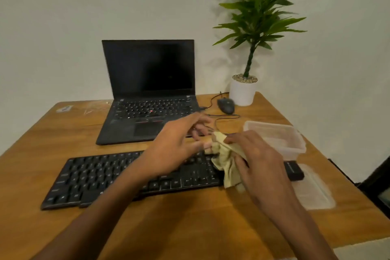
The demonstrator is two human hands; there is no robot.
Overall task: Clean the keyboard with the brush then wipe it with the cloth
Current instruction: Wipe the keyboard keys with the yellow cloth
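Head view: the right hand (261, 162) grips a crumpled yellowish cloth (226, 162) above the right end of the black keyboard (95, 177). The left hand (177, 145), blurred, hovers over the keyboard's middle with fingers loosely spread, fingertips at the cloth's edge. Behind the keyboard stands an open laptop (147, 95); right of the keyboard sits a clear plastic container (280, 139)

Wooden table (190, 228) bears keyboard (95, 177), laptop (147, 112), mouse (226, 105).

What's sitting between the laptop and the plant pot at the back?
A dark mouse lies between the laptop and the white plant pot, its cable trailing over the table; the head view shows it.
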